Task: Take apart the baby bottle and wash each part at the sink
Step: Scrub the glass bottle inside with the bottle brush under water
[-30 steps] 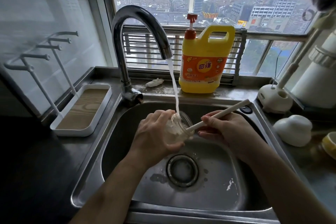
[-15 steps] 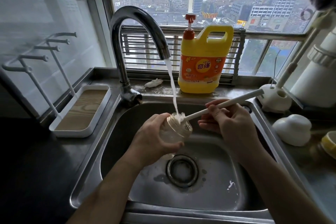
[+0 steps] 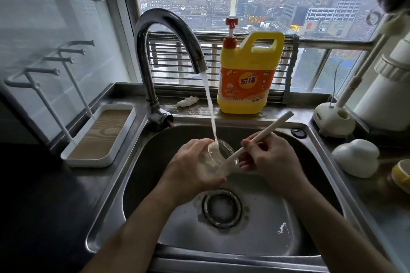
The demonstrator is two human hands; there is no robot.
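Note:
The clear bottle body [image 3: 216, 162] lies on its side over the steel sink [image 3: 315, 146], its mouth turned to the right, gripped by my left hand [image 3: 188, 168]. My right hand [image 3: 270, 157] holds the white handle of a bottle brush [image 3: 264, 133]; the brush end is inside the bottle. Water from the curved tap [image 3: 168, 35] runs down onto the bottle's rim. A white dome-shaped bottle cap [image 3: 357, 157] and a yellow ring [image 3: 401, 175] rest on the counter at the right.
A yellow detergent jug [image 3: 246, 82] with a red pump stands on the ledge behind the sink. A white drying rack [image 3: 99, 137] with pegs sits at the left. A white brush stand [image 3: 332, 119] and a white appliance [image 3: 386, 95] crowd the right counter. The drain [image 3: 221, 208] lies below my hands.
The brush was drawn partly out of the bottle half a second ago and is now pushed deep into it again. The handle has tilted steeper.

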